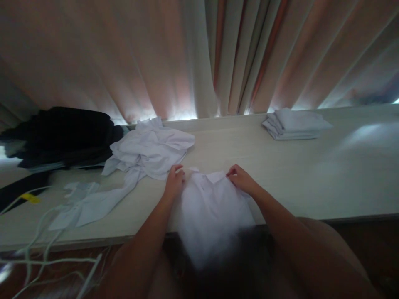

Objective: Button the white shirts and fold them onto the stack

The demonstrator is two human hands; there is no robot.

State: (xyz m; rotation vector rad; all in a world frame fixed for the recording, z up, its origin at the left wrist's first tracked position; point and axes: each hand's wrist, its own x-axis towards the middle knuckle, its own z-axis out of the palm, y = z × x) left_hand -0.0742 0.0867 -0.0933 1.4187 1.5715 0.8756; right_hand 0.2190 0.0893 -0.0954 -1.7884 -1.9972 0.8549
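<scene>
White soft shirt (212,207) between both pinching hands (207,179).

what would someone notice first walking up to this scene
Front and centre, a white shirt lies on the pale table, hanging over its near edge, with the left hand and right hand pinching its collar end. Left of it sprawls a crumpled white pile beside dark clothes. At the far right sits a neatly folded white stack, below the drawn curtains.
</scene>
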